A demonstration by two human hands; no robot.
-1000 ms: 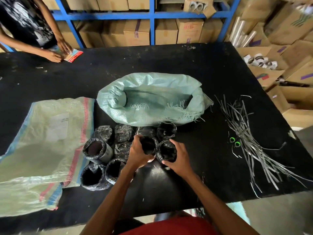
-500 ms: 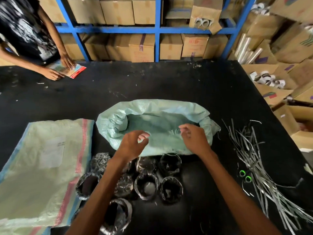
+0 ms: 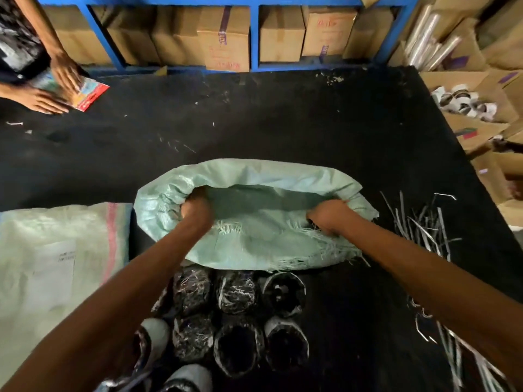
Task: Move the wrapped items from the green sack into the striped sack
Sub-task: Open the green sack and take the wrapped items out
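The striped sack lies flat at the left of the table, its mouth out of view. Just beside it, the left hand reaches into the green sack, its grip hidden in the folded rim, so I cannot tell whether it holds anything. Below the sack, the wrapped items stand clustered on the table, outside both sacks. The right hand has its fingers curled around the frayed near edge, closed on the cloth. To do this well, I would spread the rim wide, feel to the bottom for leftovers, then open the striped sack before carrying anything across.
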